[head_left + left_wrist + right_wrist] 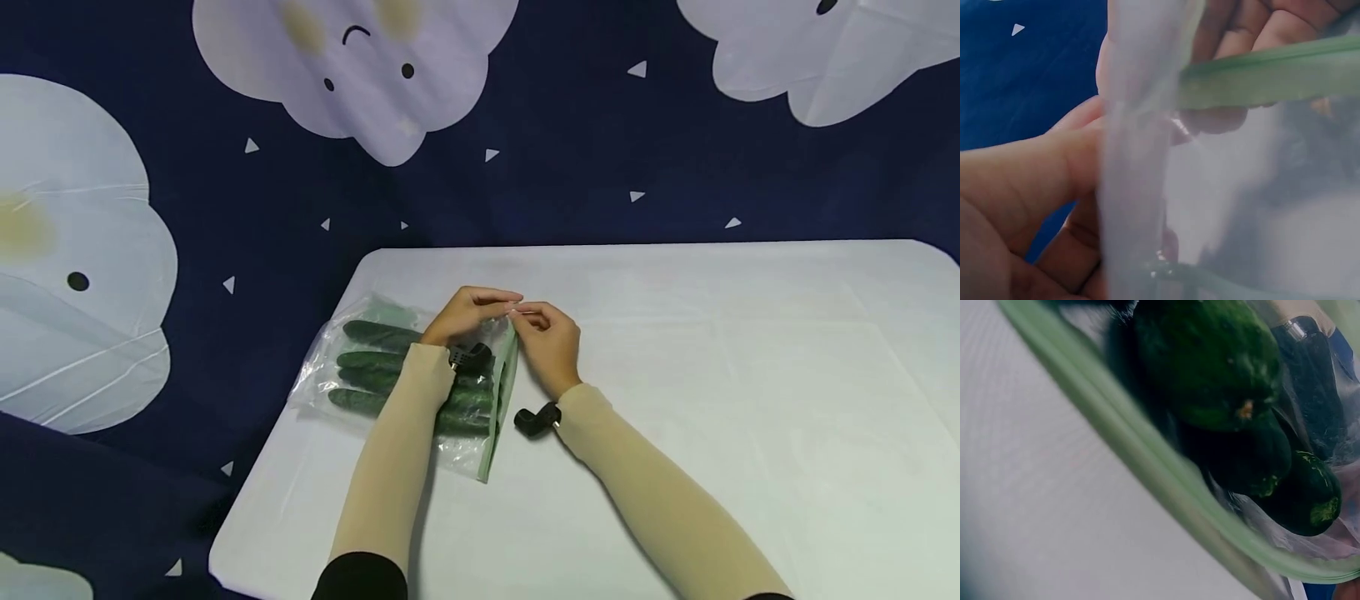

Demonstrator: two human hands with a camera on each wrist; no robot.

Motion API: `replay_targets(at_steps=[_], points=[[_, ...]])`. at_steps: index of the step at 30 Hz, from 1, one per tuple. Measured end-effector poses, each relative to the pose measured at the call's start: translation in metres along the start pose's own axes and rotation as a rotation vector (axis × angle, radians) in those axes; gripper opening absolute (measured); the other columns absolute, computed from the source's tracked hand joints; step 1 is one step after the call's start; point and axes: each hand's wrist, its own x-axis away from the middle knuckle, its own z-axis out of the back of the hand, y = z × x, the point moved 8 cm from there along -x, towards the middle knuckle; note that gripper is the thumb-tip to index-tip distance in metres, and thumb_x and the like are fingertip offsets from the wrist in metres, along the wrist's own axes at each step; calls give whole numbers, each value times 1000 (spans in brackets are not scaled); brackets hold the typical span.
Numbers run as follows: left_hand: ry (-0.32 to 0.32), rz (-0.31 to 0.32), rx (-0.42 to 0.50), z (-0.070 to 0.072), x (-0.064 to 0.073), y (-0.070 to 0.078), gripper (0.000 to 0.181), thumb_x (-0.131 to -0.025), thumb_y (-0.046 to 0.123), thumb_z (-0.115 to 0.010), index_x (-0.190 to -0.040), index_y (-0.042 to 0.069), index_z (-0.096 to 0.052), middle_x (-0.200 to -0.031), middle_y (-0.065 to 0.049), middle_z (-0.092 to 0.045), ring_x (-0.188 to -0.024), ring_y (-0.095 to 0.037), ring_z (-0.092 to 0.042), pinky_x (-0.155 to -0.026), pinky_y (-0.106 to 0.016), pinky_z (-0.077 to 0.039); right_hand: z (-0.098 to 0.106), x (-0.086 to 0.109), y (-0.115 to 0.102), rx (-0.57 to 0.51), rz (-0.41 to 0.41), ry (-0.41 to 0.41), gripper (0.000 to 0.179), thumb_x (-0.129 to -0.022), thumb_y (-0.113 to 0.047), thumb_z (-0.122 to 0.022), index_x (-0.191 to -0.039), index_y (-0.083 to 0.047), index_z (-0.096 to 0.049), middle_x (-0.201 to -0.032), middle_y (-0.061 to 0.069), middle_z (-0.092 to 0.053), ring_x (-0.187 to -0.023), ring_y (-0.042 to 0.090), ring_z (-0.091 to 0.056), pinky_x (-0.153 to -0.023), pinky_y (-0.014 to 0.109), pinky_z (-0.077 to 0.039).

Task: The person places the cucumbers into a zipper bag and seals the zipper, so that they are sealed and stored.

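A clear plastic zip bag (318, 375) with a green seal strip (497, 417) lies on its side, its mouth end to the right. Inside are several dark green cucumbers (369, 361), their blunt ends (1246, 410) near the strip in the right wrist view. My left hand (467, 313) reaches over the bag and pinches the far corner of its mouth. Right beside it, my right hand (551, 340) pinches the same corner, fingertips meeting the left ones. Through the cloudy plastic (1138, 156) in the left wrist view, some fingertips are partly hidden.
The bag rests on a white table (712, 433) with rounded corners, near its left side. Behind hangs a dark blue cloth (562, 108) with cloud faces and small white triangles. A black wrist camera sits on each beige sleeve (405, 417).
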Motion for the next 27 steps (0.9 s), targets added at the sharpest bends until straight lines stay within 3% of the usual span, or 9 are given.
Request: replay_targets(at_steps=[7, 13, 15, 17, 20, 22, 27], points=[[-5, -5, -11, -6, -10, 0, 27, -98, 15, -68, -123, 7, -76, -128, -6, -69, -119, -22, -63, -100, -39, -50, 9, -2, 4, 7, -29, -18, 13, -91, -16, -77, -101, -7, -78, -87, 5, -76, -77, 14, -71, -68, 23, -54], [3, 13, -27, -8, -15, 1, 26, -97, 17, -70, -122, 10, -77, -126, -6, -70, -116, -19, -63, -98, -38, -51, 15, 1, 5, -5, -65, -48, 10, -91, -13, -77, -97, -5, -78, -84, 6, -76, -75, 15, -71, -68, 24, -55], [3, 20, -32, -8, -18, 2, 26, -97, 17, -70, -121, 10, -77, -125, -6, -70, -102, -12, -64, -91, -32, -52, 16, 3, 4, 9, -72, -55, 10, -91, -12, -77, -96, -5, -78, -83, 5, -75, -74, 15, -70, -67, 23, -54], [10, 38, -38, -6, -20, 2, 25, -97, 18, -70, -120, 12, -78, -121, -5, -72, -73, -7, -59, -69, -27, -51, 15, 5, 3, 26, -77, -66, 9, -90, -12, -77, -95, -5, -78, -83, 4, -75, -73, 15, -70, -66, 24, -54], [26, 62, -60, -1, -23, 3, 24, -97, 18, -71, -119, 15, -79, -117, -4, -73, -45, -7, -32, -47, -26, -35, 13, 9, 0, 63, -70, -85, 6, -90, -12, -76, -93, -7, -78, -81, 3, -75, -71, 16, -69, -63, 25, -53], [34, 79, -66, 2, -24, 2, 24, -97, 19, -70, -119, 16, -79, -115, -5, -74, -39, -9, -21, -41, -27, -27, 11, 12, -1, 89, -64, -96, 6, -90, -12, -76, -92, -7, -78, -80, 2, -74, -69, 16, -68, -62, 25, -52], [43, 82, -65, 3, -26, 0, 25, -97, 18, -70, -120, 14, -78, -121, -5, -72, -40, -8, -22, -43, -26, -28, 12, 22, -2, 170, -33, -118, 7, -90, -13, -76, -91, -7, -77, -78, -2, -73, -67, 15, -66, -61, 26, -50]])
